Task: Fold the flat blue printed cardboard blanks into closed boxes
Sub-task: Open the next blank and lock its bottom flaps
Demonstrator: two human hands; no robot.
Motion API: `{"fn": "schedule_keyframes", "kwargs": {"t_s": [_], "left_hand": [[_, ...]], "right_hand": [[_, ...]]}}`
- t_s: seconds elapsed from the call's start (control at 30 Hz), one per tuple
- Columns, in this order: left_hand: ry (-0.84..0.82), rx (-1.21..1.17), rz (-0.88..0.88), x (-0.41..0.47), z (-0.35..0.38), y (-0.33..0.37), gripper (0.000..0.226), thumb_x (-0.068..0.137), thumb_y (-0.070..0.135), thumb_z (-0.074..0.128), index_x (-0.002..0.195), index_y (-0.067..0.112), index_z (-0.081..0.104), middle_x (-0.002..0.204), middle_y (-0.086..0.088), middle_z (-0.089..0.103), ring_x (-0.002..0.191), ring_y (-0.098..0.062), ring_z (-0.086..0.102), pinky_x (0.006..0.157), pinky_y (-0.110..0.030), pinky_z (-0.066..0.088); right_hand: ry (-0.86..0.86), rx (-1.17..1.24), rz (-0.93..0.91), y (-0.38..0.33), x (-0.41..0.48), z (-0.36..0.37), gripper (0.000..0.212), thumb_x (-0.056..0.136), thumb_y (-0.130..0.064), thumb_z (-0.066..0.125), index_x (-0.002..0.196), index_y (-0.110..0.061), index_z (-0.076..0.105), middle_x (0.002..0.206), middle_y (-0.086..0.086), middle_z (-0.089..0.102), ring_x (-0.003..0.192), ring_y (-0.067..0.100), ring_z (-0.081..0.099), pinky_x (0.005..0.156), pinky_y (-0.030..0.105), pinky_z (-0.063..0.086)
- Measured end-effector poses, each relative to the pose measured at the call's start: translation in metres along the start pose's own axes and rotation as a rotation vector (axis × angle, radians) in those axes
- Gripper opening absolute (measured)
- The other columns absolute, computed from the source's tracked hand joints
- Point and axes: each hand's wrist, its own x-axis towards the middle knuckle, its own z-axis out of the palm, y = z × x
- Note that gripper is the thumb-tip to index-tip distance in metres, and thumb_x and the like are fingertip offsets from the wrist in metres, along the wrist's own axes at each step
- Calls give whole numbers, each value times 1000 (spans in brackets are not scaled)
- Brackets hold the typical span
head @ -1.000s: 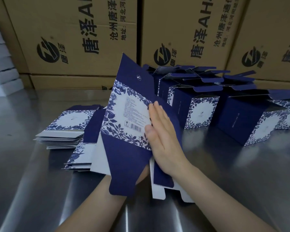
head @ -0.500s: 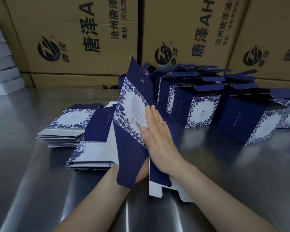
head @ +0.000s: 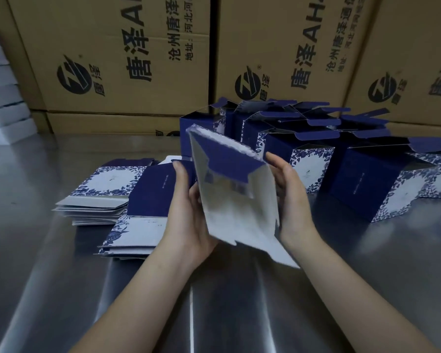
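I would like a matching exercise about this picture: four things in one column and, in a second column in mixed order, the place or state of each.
Things:
1. blank being folded
2. flat blanks
3. folded boxes
4. brown cartons

Places or states:
A. stacked against the back, behind the steel table
B. standing on the table at the right, top flaps open
C. held above the table between the left hand and the right hand
D. lying in low piles on the table at the left

Pairs: 1-C, 2-D, 3-B, 4-A
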Motion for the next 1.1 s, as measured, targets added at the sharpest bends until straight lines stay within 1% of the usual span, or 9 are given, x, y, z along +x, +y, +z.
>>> {"fn": "schedule_keyframes", "kwargs": {"t_s": [0.17, 0.3, 0.5, 0.67, 0.77, 0.87, 0.93, 1.03, 1.1], "left_hand": [[-129, -30, 6, -3, 3, 7, 103, 51, 68, 81, 135, 13, 58, 132, -15, 63, 115, -39, 65, 88, -58, 55], [-119, -65, 18, -1, 0, 9, 87, 38, 38, 100, 115, 10, 70, 137, -10, 59, 117, -40, 63, 96, -50, 54], [-82, -36, 53, 2, -3, 10, 51, 67, 34, 86, 113, 13, 76, 116, -5, 72, 111, -32, 68, 86, -42, 58], [-15, 266, 104, -4, 0, 10, 32, 71, 54, 75, 97, 36, 80, 117, 15, 72, 127, -19, 56, 111, -49, 37], [57, 313, 84, -5, 1, 8, 49, 69, 56, 71, 111, 30, 74, 122, 17, 69, 133, -14, 48, 118, -50, 26], [154, 360, 157, -6, 4, 7, 64, 65, 58, 71, 121, 28, 63, 118, 19, 69, 114, 5, 55, 117, -42, 29], [225, 465, 277, -7, 4, 6, 55, 72, 52, 72, 118, 25, 62, 118, 15, 68, 109, 5, 59, 113, -37, 38], [288, 596, 545, -6, 2, 5, 16, 88, 24, 73, 100, 21, 63, 116, 5, 67, 114, -11, 63, 98, -25, 50], [259, 650, 663, -7, 2, 5, 16, 90, 12, 70, 88, 27, 63, 117, 13, 64, 114, -12, 64, 90, -16, 49]], "right_hand": [[-112, 168, 51, -7, 0, -8, 45, 98, -26, 37, 140, -15, 48, 127, 10, 61, 116, 30, 55, 101, 49, 40], [-257, 214, 0, -12, -3, -11, 48, 95, -34, 38, 140, -18, 45, 136, 4, 58, 126, 25, 53, 101, 49, 43], [-294, 170, -5, -19, 1, -14, 77, 77, -43, 60, 147, -24, 36, 143, 1, 52, 127, 22, 54, 103, 47, 44], [-271, 123, -23, -13, 3, -17, 61, 86, -28, 59, 144, -21, 43, 140, 11, 53, 128, 35, 51, 108, 61, 35], [-197, 143, -51, -10, 4, -19, 42, 83, -25, 61, 124, -31, 62, 128, 2, 64, 111, 21, 64, 85, 42, 55], [-134, 131, -112, -10, 4, -21, 29, 79, -22, 64, 104, -35, 70, 106, -8, 72, 88, 6, 69, 65, 20, 53], [-107, 107, -155, -12, 3, -22, 29, 78, -20, 66, 102, -34, 71, 105, -10, 72, 89, 5, 68, 66, 17, 52], [-64, 61, -205, -13, 2, -22, 29, 80, -13, 67, 103, -31, 69, 103, -9, 73, 93, 9, 68, 68, 18, 53], [-30, 43, -220, -14, 1, -21, 27, 85, -2, 66, 102, -24, 64, 104, 1, 72, 89, 13, 69, 66, 21, 53]]}}
